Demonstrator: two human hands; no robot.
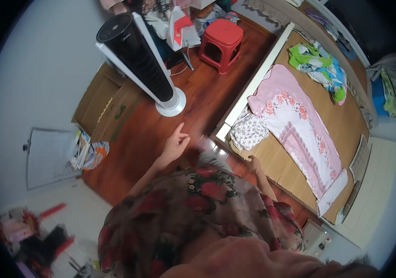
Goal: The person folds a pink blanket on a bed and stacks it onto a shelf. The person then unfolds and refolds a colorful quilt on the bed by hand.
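Left hand [175,142]: held over the floor [138,160], fingers partly extended, open and empty; the thing nearest it is the fan [138,58], with its base at 12 o'clock from the hand. The fan stands on a wide round base, which likely keeps the tall body steady. Right hand [253,164]: at the near edge of the bed [286,171], fingers bent; whether it grips or touches the edge cannot be told. The small cloth [249,132] lies bunched at the bed's corner, at 12 o'clock from this hand, placed within its easy reach. The blanket [295,106] lies beside the cloth, at 1 to 2 o'clock from the hand; it is spread long, so the flat bed appears to bear its full length. The stool [223,41] stands upright at 1 o'clock in the view, its splayed legs giving it stable footing.
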